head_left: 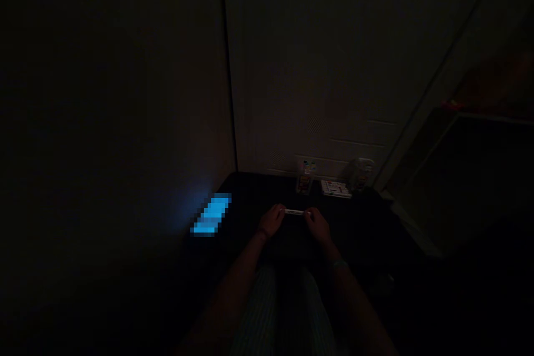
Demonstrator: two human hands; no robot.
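In near darkness, left hand (272, 221) and right hand (317, 225) each pinch an end of a small white strip (294, 212), right of a glowing blue screen (211, 214).

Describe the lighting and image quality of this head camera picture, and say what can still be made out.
Head view: very dark and underexposed, with most of the frame near black. The only bright spot is a blue glowing screen, pixelated into blocks. The left hand and right hand are dimly visible, gripping a small pale strip by its ends. Packages by the wall are too murky to read.
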